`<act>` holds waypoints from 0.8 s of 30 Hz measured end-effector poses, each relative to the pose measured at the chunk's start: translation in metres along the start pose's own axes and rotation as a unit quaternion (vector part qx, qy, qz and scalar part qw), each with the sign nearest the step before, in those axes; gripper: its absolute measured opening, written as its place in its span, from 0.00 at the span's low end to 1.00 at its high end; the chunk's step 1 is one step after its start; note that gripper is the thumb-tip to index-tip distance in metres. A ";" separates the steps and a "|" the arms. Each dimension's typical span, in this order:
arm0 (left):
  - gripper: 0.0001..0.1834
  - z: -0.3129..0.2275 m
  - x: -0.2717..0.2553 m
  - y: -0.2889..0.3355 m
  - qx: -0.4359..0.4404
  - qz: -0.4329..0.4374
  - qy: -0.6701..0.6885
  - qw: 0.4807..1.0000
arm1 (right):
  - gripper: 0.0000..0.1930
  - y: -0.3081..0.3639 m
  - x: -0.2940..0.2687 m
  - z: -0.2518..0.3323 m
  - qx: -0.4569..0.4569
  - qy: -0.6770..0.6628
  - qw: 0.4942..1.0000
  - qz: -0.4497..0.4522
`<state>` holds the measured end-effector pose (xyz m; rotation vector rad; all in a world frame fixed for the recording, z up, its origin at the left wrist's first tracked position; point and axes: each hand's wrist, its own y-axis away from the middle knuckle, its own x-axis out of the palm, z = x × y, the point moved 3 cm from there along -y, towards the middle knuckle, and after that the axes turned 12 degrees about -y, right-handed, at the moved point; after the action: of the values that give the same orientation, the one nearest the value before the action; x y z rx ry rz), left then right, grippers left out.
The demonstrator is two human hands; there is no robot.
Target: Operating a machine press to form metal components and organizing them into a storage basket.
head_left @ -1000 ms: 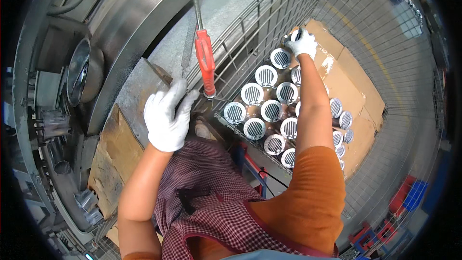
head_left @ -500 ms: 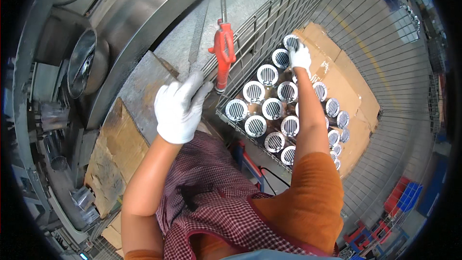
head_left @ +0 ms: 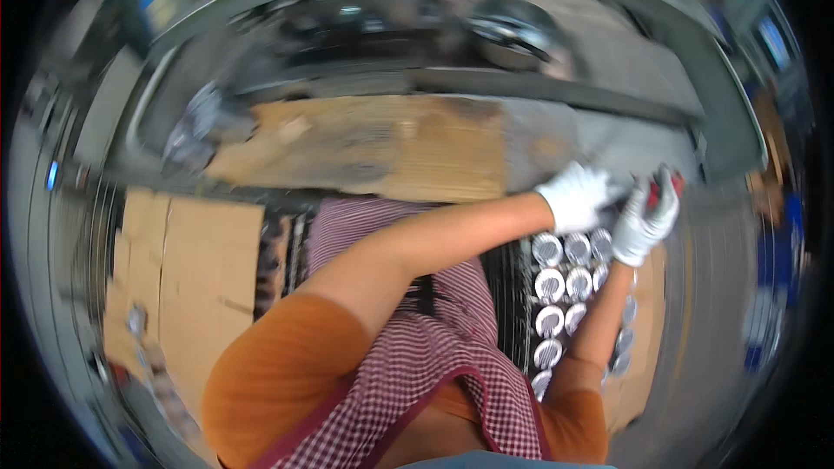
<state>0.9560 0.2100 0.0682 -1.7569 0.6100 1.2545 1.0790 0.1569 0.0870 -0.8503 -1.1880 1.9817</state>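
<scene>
My left hand (head_left: 573, 198), in a white glove, reaches across to the right above the edge of the work surface. Its fingers are smeared by motion, so whether they hold something cannot be made out. Close beside it, my right hand (head_left: 645, 230), also gloved in white, has its fingers curled around a red air gun (head_left: 677, 182), mostly hidden by the glove. Below both hands stand rows of shiny metal cylinders with slotted round ends (head_left: 549, 286). My right forearm covers some of them.
Worn cardboard (head_left: 452, 143) covers the front of the metal bench, with a round metal bowl-like part (head_left: 512, 30) behind it. Clear plastic-looking pieces (head_left: 204, 126) lie at the bench's left. More cardboard (head_left: 204, 269) is at my left. Much is blurred.
The view has swung left toward the bench. My right hand has left the cylinders and come to the red air gun. My left hand has moved across beside it.
</scene>
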 end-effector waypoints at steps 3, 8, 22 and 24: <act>0.23 0.029 -0.015 0.054 -0.023 -0.132 0.027 0.991 | 0.17 -0.009 0.026 -0.028 0.145 0.024 0.967 0.207; 0.19 0.125 -0.138 0.171 -0.234 -0.080 -0.026 0.969 | 0.23 -0.001 0.047 -0.067 0.353 0.072 0.903 0.233; 0.27 0.286 -0.249 0.417 -0.604 -0.029 -0.301 0.738 | 0.26 -0.002 0.060 -0.074 0.332 0.110 0.915 0.201; 0.25 0.270 -0.240 0.403 -0.588 -0.065 -0.272 0.759 | 0.26 -0.004 0.057 -0.074 0.317 0.138 0.914 0.211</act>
<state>0.4160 0.2174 0.1114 -2.0846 -0.8536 2.1498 1.1064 0.2388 0.0517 -1.0372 -0.1614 2.2795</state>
